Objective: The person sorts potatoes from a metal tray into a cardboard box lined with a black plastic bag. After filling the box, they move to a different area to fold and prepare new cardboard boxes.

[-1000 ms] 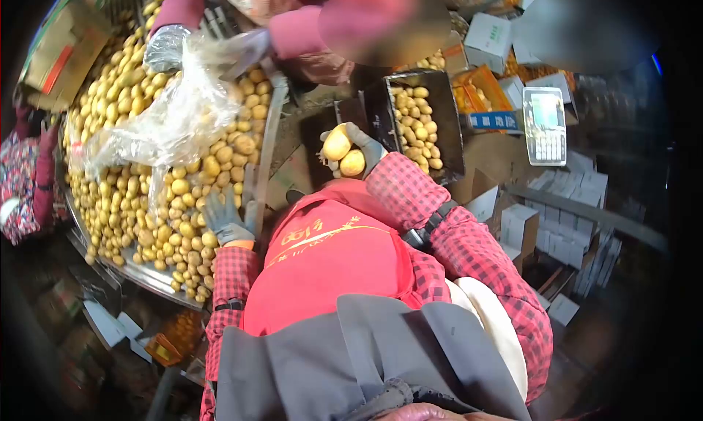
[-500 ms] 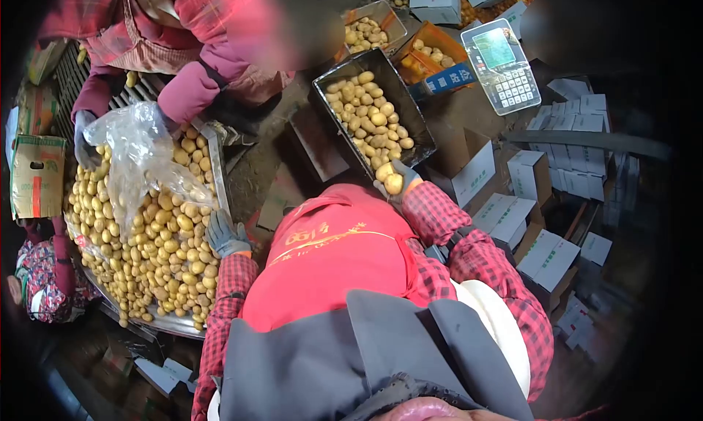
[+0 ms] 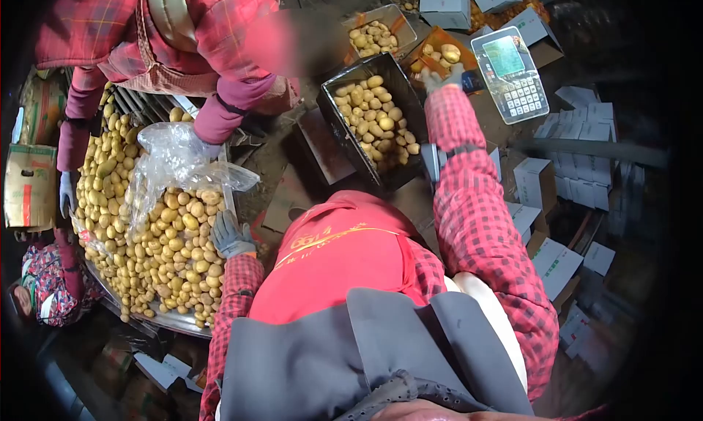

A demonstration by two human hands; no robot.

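Crowded sorting floor: my right hand (image 3: pixel 441 77) is stretched far right over the orange box (image 3: pixel 439 46), gloved fingers closed on a potato (image 3: pixel 450 54), left hand (image 3: pixel 231 236) open by the potato table (image 3: pixel 168 322); overreach risks dropping it.

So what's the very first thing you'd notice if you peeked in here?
Probably the big heap of yellow potatoes on the metal table at the left, where the person's gloved left hand rests at its edge. Next, the black crate of potatoes in the middle. The right hand reaches past that crate toward an orange box beside the weighing scale; whether it holds anything is unclear.
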